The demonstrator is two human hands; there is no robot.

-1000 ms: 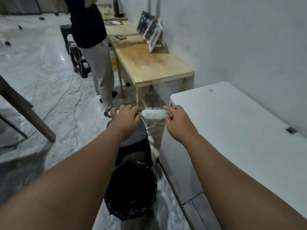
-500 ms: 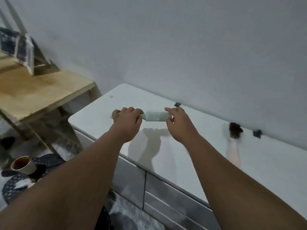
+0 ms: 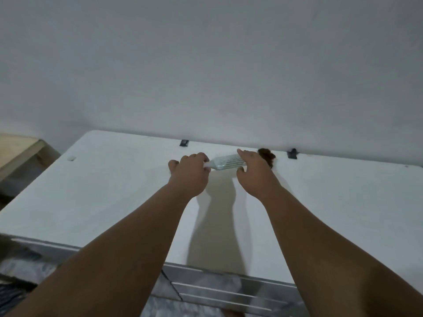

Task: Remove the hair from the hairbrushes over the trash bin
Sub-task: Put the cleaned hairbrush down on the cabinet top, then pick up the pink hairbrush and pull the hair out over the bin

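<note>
Over white table point(image 3: 109, 202), head view: pale hairbrush point(image 3: 225, 162) held level between both hands, well above tabletop. Handle end enclosed by left hand point(image 3: 188, 173), fingers curled shut around it; head end pinched by right hand point(image 3: 254, 172). Trash bin, seen below hands a second ago, now gone from frame; brush carried from over bin to table. Dark hair clump on second brush point(image 3: 266, 156) seen by wall, behind right hand. Judged: cleaned brush about to be set down, second brush next.
</note>
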